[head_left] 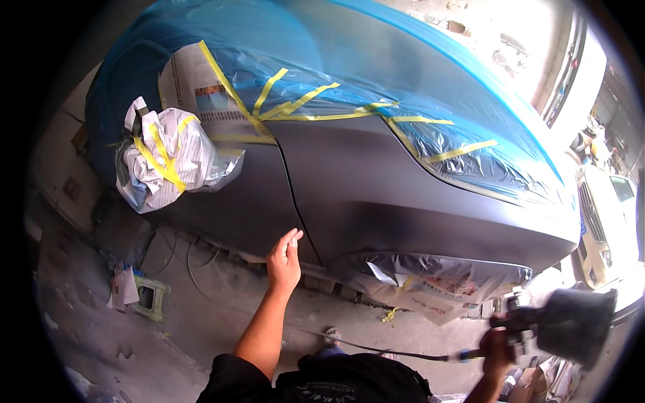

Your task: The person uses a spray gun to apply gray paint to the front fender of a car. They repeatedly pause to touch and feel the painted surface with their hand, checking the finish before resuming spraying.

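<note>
My right hand (497, 350), at the lower right, grips a spray gun (517, 322) with a big dark cup (576, 328); both are smeared by motion. A hose (396, 352) runs from the gun's handle to the left. My left hand (285, 260) is raised with nothing in it, its fingers fairly straight and close together. It appears before the lower edge of a dark matte car body panel (390, 181), near the seam (290, 178); I cannot tell if it touches. Blue plastic film (376, 47) and yellow tape (322, 117) cover the car's upper part.
Crumpled newspaper (185, 151) wraps a part jutting from the car's left. Film and paper (450, 279) mask the wheel arch. A small greenish stool (149, 299) stands lower left, near cables (195, 272). Another car (598, 221) is at the right; cardboard (527, 386) lies lower right.
</note>
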### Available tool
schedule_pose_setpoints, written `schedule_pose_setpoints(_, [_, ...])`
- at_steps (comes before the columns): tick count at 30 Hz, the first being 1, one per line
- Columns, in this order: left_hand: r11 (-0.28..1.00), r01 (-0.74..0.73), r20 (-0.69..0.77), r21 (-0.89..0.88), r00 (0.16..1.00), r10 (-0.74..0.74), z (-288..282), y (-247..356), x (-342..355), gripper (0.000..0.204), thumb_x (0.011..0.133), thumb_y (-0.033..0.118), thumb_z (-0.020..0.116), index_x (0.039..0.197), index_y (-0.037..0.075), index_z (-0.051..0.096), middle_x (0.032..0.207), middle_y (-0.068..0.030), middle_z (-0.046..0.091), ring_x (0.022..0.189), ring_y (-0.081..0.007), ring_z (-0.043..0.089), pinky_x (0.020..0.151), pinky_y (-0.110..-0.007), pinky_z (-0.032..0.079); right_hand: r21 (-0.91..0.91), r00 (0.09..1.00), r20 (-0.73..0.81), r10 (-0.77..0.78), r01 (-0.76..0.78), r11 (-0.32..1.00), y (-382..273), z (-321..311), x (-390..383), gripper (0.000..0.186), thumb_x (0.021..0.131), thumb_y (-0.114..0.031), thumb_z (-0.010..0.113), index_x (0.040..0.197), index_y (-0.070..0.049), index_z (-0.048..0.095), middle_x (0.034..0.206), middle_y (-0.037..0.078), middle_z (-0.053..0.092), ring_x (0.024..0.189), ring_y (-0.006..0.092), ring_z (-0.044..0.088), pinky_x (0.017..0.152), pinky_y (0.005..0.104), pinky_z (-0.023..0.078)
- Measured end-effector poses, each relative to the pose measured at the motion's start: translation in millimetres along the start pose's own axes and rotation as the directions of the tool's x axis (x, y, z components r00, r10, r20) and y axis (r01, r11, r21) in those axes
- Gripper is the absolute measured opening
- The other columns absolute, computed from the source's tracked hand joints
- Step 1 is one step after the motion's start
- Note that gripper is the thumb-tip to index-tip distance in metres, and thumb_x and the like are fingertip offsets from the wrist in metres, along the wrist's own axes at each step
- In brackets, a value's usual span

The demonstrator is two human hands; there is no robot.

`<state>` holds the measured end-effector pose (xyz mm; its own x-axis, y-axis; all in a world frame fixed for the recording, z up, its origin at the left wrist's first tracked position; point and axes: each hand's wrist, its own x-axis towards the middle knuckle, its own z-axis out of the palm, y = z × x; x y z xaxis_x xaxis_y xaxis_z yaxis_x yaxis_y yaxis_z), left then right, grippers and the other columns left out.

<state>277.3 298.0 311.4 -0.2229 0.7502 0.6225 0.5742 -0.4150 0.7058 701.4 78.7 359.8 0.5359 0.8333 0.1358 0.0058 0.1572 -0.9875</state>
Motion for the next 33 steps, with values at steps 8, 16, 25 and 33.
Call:
schedule_pose_setpoints(8, [0.959,0.198,0.109,-0.202,0.978,-0.179,2.0,-3.6,18.9,0.022,0.092,0.003,0.053,0.113,0.001,0.058,0.094,-0.0045,0.058,0.069,-0.0114,0.061,0.061,-0.023,0.05,-0.267,0.908,0.34,0.245,-0.156,0.951,42.6,87.2,-53.1,0.016,0.083,-0.014,0.059,0.093,-0.001,0.061,0.081,0.006,0.06,0.075,0.0155,0.055,0.067,0.03,0.043])
schedule_pose_setpoints(16, [0.585,0.382,0.374,-0.715,0.917,-0.141,6.6,17.6,25.2,0.039,0.097,0.019,0.045,0.132,0.001,0.044,0.14,-0.0132,0.042,0.119,-0.0219,0.051,0.096,-0.033,0.04,-0.35,0.909,0.392,0.142,0.005,0.937,43.4,91.7,-54.4,0.033,0.095,-0.028,0.054,0.112,-0.001,0.06,0.072,0.002,0.058,0.062,0.0075,0.051,0.056,0.0231,0.038])
schedule_pose_setpoints(25, [-0.187,0.507,0.53,-0.841,0.842,-0.1,4.0,36.2,40.4,0.081,0.093,0.063,0.024,0.142,-0.002,0.029,0.147,-0.0197,0.031,0.138,-0.0317,0.027,0.114,-0.041,0.021,-0.245,0.888,0.455,0.064,0.056,0.968,21.0,104.3,-52.7,0.021,0.09,-0.021,0.058,0.098,-0.002,0.063,0.079,0.006,0.061,0.067,0.0104,0.053,0.06,0.0255,0.041])
schedule_pose_setpoints(33, [-0.094,0.565,0.572,-0.82,0.808,-0.138,7.8,33.3,34.5,0.071,0.096,0.055,0.028,0.139,-0.001,0.036,0.145,-0.0185,0.036,0.135,-0.0318,0.032,0.111,-0.04,0.029,-0.241,0.863,0.492,0.113,0.011,0.97,11.0,109.4,-56.7,0.01,0.075,-0.007,0.061,0.067,-0.003,0.062,0.086,0.009,0.063,0.083,0.0197,0.058,0.073,0.0334,0.046])
